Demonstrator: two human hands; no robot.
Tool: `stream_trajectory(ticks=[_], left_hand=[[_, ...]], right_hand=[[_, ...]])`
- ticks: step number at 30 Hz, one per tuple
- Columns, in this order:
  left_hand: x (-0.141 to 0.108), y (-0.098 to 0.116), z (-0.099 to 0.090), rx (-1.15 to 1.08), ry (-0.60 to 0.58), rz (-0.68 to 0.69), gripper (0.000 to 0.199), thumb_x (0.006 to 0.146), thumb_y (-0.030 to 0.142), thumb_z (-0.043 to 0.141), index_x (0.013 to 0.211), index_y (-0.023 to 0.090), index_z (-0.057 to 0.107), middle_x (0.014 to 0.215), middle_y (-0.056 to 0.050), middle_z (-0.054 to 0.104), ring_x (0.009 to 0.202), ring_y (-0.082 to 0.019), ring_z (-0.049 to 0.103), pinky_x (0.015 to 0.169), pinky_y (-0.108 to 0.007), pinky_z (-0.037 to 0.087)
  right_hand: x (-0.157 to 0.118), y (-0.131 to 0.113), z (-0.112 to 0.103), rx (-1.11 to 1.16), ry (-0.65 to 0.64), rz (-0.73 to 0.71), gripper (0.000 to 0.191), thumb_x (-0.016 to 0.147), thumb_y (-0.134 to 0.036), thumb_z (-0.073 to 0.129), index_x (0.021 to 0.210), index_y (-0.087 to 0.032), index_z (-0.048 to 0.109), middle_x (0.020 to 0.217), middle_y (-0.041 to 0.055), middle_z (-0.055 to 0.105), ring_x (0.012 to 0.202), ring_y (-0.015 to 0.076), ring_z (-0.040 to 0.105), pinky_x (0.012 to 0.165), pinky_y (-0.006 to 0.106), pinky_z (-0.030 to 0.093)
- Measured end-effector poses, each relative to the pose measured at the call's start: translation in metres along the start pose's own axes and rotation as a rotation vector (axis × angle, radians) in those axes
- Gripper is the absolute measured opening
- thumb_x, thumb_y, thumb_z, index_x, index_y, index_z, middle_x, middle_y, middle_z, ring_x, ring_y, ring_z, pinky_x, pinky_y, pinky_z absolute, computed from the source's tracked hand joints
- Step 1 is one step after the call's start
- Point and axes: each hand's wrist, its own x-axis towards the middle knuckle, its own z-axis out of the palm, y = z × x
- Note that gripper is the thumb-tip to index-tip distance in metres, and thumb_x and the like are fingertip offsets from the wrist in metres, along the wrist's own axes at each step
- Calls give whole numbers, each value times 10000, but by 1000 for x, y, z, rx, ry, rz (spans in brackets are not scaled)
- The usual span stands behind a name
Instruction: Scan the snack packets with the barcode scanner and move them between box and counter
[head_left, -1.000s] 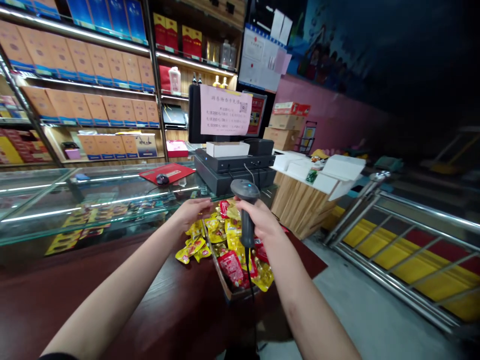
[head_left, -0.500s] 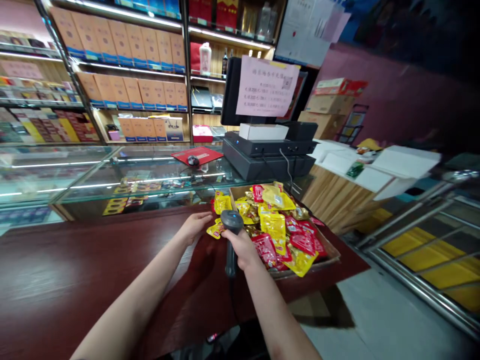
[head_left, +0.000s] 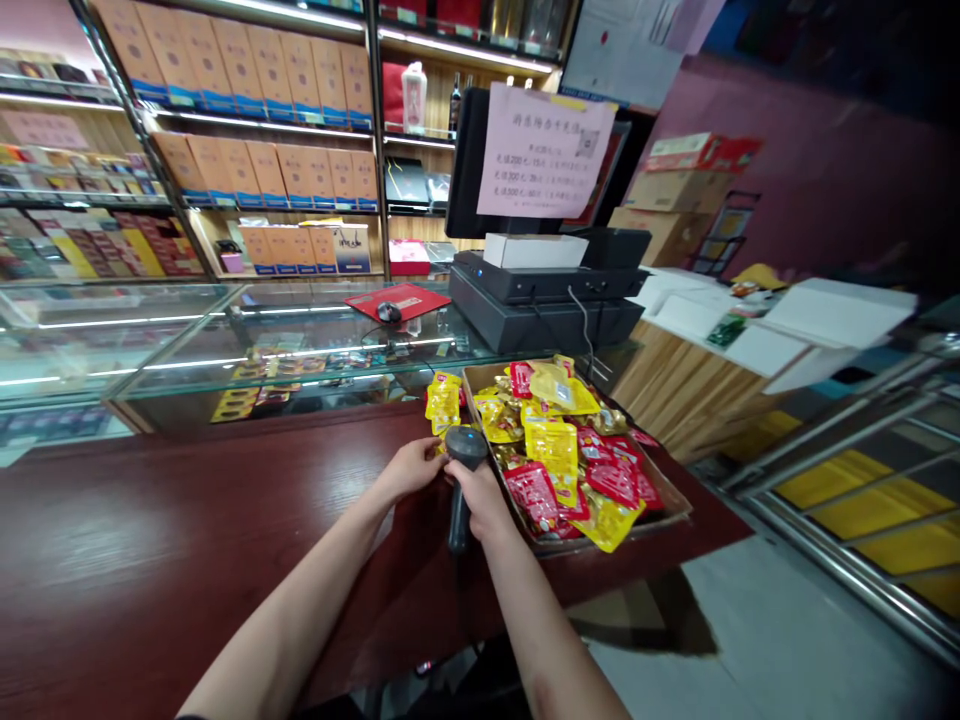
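Note:
My right hand (head_left: 480,498) is wrapped round the handle of a dark barcode scanner (head_left: 466,447), whose rounded head points away from me. Close beside that head, my left hand (head_left: 414,468) pinches a small yellow snack packet (head_left: 441,449); most of the packet is hidden by the fingers and the scanner. Just beyond lies a pile of yellow packets (head_left: 444,398) on the tabletop. To the right, a shallow cardboard box (head_left: 670,492) holds many red and yellow snack packets (head_left: 551,450).
The dark red table (head_left: 187,520) meets a glass display counter (head_left: 315,310). On the counter are a mouse (head_left: 388,312) on a red mat and a black cash register (head_left: 540,310) with a monitor. Metal railings (head_left: 862,530) and white boxes (head_left: 810,320) stand to the right.
My left hand has moved right and closed on the yellow packet beside the scanner. The right hand still holds the scanner. The view has shifted slightly.

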Motion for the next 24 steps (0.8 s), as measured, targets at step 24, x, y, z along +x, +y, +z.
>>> stream_trajectory(ticks=[24], left_hand=[[-34,-3,-45,-403,-180,-256,451,574,439,805,868,125,670,837,-90,709,717,-178,667,620,-264,527]], right_hand=[[-5,-8,8,-94,-127,94,324,570,-201,655,884,-137,697,779,32,712,766,185,652,708,288,496]])
